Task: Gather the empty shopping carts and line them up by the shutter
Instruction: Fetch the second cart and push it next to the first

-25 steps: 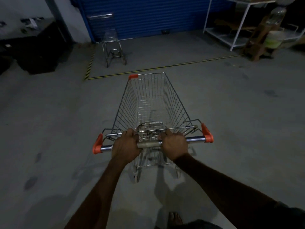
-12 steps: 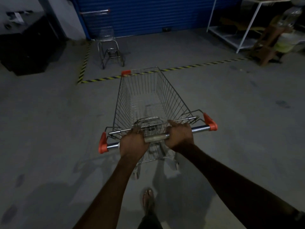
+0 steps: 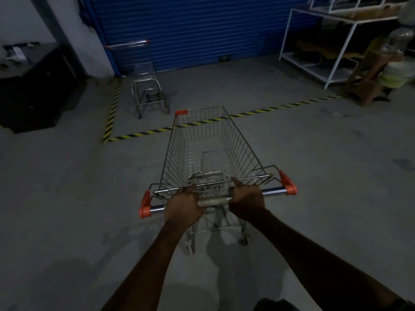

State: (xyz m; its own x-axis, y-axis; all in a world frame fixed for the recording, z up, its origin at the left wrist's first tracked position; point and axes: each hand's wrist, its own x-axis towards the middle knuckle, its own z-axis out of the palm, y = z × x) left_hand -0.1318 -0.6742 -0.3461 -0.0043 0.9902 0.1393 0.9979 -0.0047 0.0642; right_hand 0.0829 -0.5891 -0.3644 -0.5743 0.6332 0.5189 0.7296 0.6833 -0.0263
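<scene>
Since the earlier frame the pushed cart point(image 3: 208, 153) has rolled farther toward the shutter point(image 3: 190, 30); its front rim now overlaps the striped floor tape point(image 3: 139, 135). The left hand point(image 3: 183, 206) and right hand point(image 3: 247, 202) each grip the handle bar point(image 3: 213, 200), fingers curled round it either side of its middle. The empty basket's long axis runs from the hands toward the shutter, leaning slightly left. The parked cart point(image 3: 149, 95) stands far and left of the basket's front, just before the shutter and well apart from it. A gentle leftward steer would probably bring the two side by side; the left hand lies on the parked cart's side.
</scene>
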